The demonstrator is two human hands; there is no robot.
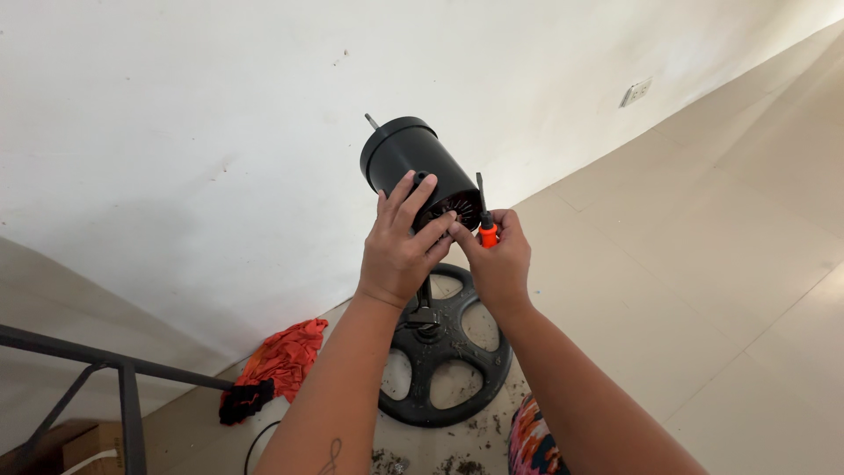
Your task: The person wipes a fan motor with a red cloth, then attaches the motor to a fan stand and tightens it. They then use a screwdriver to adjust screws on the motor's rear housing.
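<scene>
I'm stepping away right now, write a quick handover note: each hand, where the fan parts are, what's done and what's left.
Left hand: gripping the black motor housing on its stand, fingers at the open end where the windings show.
Right hand: holds an orange-handled screwdriver, shaft pointing up, fingertips at the same open end.
Round black base sits on the floor below; red cloth lies to the left by the wall.
Done: that end looks uncovered.
Left: judging by the hands, work at the housing's open end; I can't see any screws.

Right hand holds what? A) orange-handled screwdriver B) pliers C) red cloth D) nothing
A: the right hand grips an orange-handled screwdriver beside the black motor housing, which the left hand steadies; the red cloth lies on the floor.
</scene>
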